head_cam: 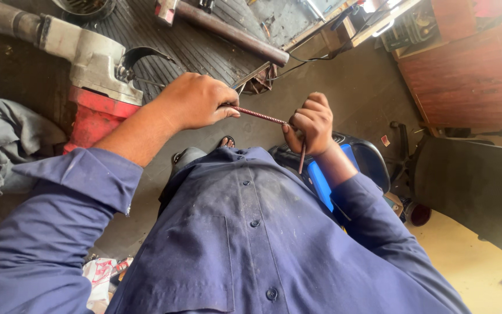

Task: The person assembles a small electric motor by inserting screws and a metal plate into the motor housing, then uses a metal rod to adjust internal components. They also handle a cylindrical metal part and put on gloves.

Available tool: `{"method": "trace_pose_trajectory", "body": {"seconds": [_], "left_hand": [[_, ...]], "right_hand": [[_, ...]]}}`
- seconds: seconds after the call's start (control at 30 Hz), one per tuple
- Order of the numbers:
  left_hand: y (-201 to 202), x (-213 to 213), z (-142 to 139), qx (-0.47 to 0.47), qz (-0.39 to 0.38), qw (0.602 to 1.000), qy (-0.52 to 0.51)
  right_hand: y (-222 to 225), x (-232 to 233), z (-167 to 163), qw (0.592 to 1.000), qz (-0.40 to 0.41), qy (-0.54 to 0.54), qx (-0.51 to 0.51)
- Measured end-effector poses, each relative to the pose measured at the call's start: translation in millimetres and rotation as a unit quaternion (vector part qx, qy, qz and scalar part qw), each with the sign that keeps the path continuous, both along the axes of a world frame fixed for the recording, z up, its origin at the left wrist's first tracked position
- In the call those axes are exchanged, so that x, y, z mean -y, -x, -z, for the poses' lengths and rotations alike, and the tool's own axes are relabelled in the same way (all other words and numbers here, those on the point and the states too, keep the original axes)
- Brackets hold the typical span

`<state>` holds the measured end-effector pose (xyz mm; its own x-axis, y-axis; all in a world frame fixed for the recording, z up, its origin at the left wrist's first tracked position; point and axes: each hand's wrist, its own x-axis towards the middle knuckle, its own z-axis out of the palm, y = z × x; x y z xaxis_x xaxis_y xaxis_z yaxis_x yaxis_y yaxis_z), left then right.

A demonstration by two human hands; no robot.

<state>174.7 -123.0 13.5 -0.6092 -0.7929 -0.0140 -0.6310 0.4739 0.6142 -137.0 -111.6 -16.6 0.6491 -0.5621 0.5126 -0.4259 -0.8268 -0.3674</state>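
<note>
My left hand (196,100) is closed around one end of a thin reddish-brown twisted rod (260,116), with a flat metal tool (250,77) sticking out past its fingers. My right hand (312,123) grips the rod's other end, where the rod bends down below the fist. Both hands are held in front of my dark blue button shirt (245,232). The rod spans the short gap between the fists.
A large grey and red power hammer (91,70) lies on the floor at upper left beside a grey cloth (1,136). A long metal pipe (233,35) lies on a ribbed mat. A blue and black container (344,168) and a wooden cabinet (466,75) stand at right.
</note>
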Motion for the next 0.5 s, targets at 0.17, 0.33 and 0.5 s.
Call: {"method": "trace_pose_trajectory", "body": {"seconds": [0.17, 0.33, 0.5], "left_hand": [[-0.5, -2.8, -2.1, 0.001, 0.016, 1.0, 0.01], [-1.0, -5.1, -4.3, 0.022, 0.031, 0.999, 0.022], [-5.5, -2.7, -11.8, -0.025, 0.04, 0.999, 0.017]], "right_hand": [[5.1, -24.7, 23.8, 0.937, 0.076, -0.336, 0.058], [6.9, -37.9, 28.6, 0.55, 0.11, -0.778, 0.285], [7.7, -33.8, 5.2, 0.461, 0.095, -0.836, 0.284]]}}
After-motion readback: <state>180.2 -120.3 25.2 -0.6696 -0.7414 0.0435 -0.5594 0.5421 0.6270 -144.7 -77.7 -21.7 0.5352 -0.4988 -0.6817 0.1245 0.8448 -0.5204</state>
